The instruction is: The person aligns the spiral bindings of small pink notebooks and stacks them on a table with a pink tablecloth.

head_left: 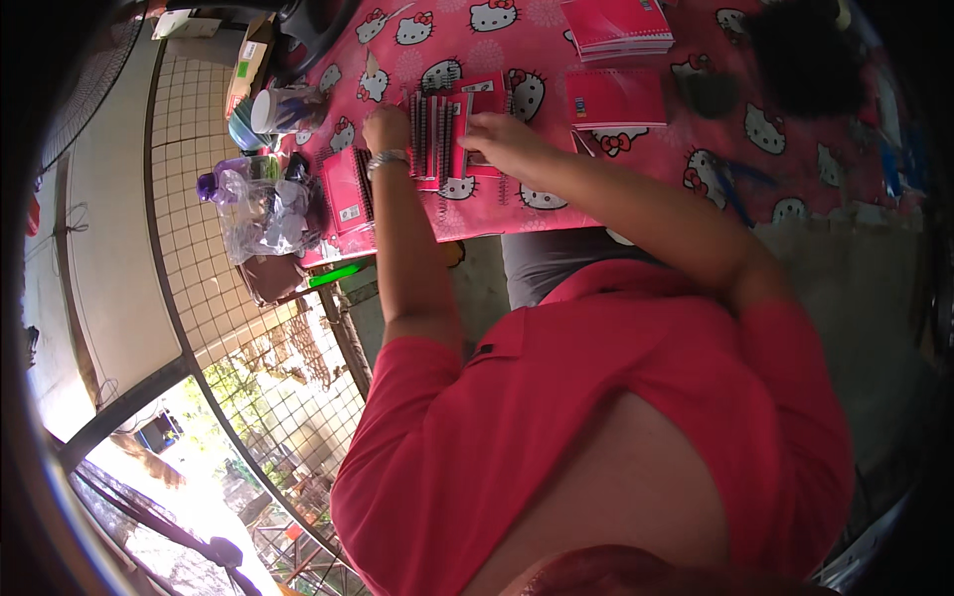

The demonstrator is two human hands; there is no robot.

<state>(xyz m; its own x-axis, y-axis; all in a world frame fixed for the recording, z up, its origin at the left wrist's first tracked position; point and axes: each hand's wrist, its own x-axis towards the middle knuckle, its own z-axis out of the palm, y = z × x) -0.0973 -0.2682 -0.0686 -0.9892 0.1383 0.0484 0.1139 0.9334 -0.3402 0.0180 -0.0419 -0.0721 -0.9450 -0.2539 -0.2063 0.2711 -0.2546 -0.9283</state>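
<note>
So there's a row of small red spiral notebooks (437, 139) sitting right between the two hands, packed side by side with the wire bindings showing. The right hand (509, 145) is gripping the notebook at its end of the row, fingers and thumb on the edge. The left hand (388, 129) is curled up against the other end, but the back of it hides the fingertips, so I can't tell if it's actually holding anything. There's a bracelet (388, 159) on that wrist.

Another red notebook (346, 189) lies flat just to the left of the left hand and a bit closer to the body. Past the right hand, off to the right, is a flat notebook (616, 97), with a stack of notebooks (618, 30) farther out beyond it. Left of the left hand there's a tub (288, 109) and a clear plastic bag (278, 214). Everything's on a pink cat-print tablecloth (646, 159).
</note>
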